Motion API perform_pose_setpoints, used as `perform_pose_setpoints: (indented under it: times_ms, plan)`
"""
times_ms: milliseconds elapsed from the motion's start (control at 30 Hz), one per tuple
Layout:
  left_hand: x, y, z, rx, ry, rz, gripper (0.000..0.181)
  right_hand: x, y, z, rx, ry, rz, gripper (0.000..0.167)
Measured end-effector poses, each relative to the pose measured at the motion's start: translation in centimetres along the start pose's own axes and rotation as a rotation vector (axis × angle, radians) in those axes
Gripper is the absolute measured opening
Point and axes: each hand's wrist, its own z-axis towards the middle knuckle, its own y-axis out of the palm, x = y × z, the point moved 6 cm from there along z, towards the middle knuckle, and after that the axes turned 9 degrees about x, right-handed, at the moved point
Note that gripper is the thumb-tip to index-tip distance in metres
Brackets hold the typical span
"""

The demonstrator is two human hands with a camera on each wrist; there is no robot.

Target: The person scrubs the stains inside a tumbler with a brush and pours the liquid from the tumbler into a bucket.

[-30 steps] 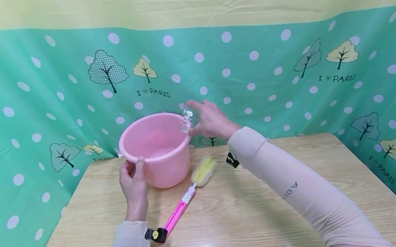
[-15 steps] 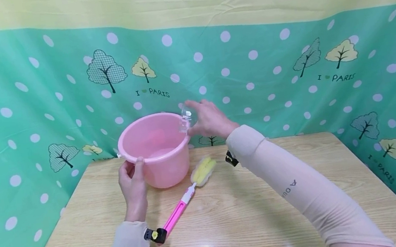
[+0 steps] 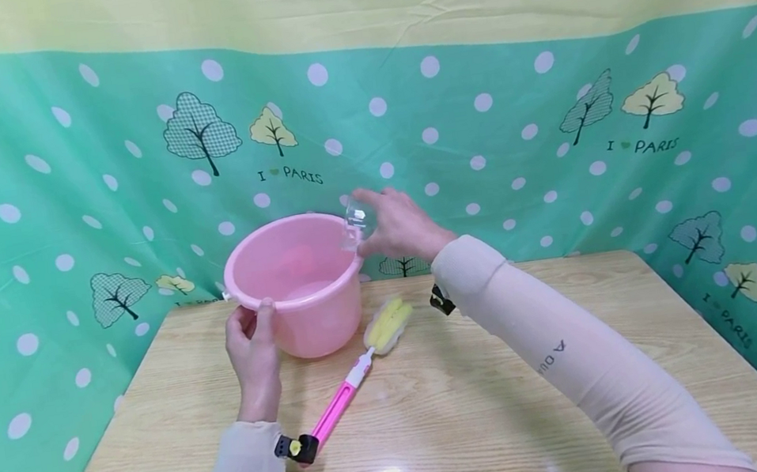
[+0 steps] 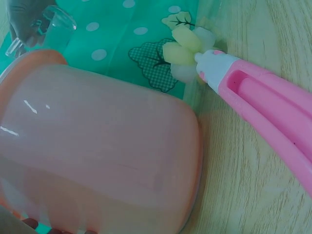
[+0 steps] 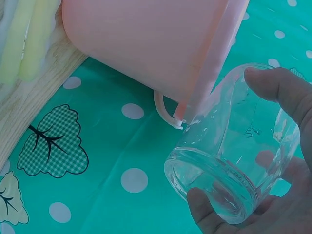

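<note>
A pink plastic bucket [image 3: 319, 327] stands at the back left of the table, with a little liquid seemingly at its bottom. My left hand [image 3: 256, 364] grips its near-left rim, thumb on the edge and fingers against the outer wall. At the bucket's right rim, my right hand [image 3: 404, 226] holds a clear drinking glass [image 3: 357, 224], tilted with its mouth toward the inside. In the right wrist view, thumb and fingers curl round the glass [image 5: 224, 136], and drops cling to it. Beside the bucket lies a bottle brush [image 3: 343, 402] with a pink handle and yellow-white sponge head.
The wooden table [image 3: 516, 409] runs up to a green dotted cloth backdrop [image 3: 498, 164] right behind the bucket. From the bucket's side hangs a pale handle end [image 5: 165, 112]. The brush handle passes close to my left wrist.
Both hands, the bucket and the tilted glass keep nearly the same place. Only a slight shift of the whole head view shows.
</note>
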Motion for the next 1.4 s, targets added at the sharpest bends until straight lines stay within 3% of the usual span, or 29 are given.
perform_pose_setpoints:
  times_ms: [1400]
  plan:
    - [-0.08,-0.01,-0.07,-0.003,-0.003,0.006,0.070,-0.51,-0.08,0.13,-0.015,-0.020,-0.060,0.096]
